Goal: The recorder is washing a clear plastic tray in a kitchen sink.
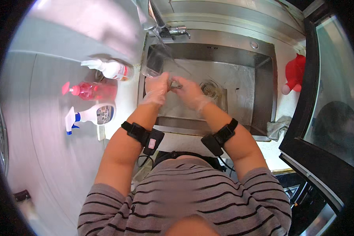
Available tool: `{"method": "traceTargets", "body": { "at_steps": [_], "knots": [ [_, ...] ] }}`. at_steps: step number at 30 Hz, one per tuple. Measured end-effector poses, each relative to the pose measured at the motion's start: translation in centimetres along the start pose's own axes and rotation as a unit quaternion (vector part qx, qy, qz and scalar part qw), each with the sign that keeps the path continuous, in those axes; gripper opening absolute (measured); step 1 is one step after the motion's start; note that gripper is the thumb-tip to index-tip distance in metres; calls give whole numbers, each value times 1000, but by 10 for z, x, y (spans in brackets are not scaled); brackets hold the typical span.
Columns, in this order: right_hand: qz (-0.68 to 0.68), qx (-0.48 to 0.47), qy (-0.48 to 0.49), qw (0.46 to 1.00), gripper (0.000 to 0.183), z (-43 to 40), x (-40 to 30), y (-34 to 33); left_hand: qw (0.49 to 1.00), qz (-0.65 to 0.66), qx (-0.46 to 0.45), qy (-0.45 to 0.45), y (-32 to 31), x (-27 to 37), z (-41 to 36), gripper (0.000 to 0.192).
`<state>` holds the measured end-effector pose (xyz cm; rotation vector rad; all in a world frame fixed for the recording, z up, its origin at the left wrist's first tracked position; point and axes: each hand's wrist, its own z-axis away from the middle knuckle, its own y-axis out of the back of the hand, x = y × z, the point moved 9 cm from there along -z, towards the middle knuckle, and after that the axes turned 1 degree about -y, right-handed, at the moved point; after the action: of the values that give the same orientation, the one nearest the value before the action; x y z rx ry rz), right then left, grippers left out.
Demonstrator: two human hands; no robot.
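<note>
Both my hands wear clear plastic gloves and meet over the left part of a stainless steel sink. My left hand and my right hand close around a small grey textured thing. Fingers and blur hide most of it, so its kind cannot be told. Just beyond my left hand is a see-through container, seemingly against the fingers; whether they hold it is unclear. A chrome faucet rises behind, with what looks like a thin stream of water slanting down past my hands.
Left of the sink stand a white spray bottle, a pink pump bottle and a blue-trimmed spray bottle. The drain is near my right hand. Rightward are a grey cloth, a red object and a black-framed glass panel.
</note>
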<state>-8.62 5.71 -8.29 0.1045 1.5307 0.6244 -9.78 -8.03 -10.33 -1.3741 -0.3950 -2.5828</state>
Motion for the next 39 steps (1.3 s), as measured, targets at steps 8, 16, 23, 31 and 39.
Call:
{"method": "traceTargets", "body": {
  "at_steps": [8,16,23,31,39],
  "knots": [
    [35,-13,-78,996,36,42,87,0,998,21,5,-62,-2,7,-3,24],
    [239,-164,-129,948,34,94,140,16,996,69,9,-52,15,-4,-14,29],
    [124,-93,-69,985,31,44,79,10,998,36,15,-58,8,-1,-8,27],
    [-23,142,4,990,36,-30,-9,81,992,-93,18,-79,2,15,-4,26],
    [561,-51,25,826,21,-119,-40,68,975,-199,40,-93,-1,7,-25,58]
  ]
}}
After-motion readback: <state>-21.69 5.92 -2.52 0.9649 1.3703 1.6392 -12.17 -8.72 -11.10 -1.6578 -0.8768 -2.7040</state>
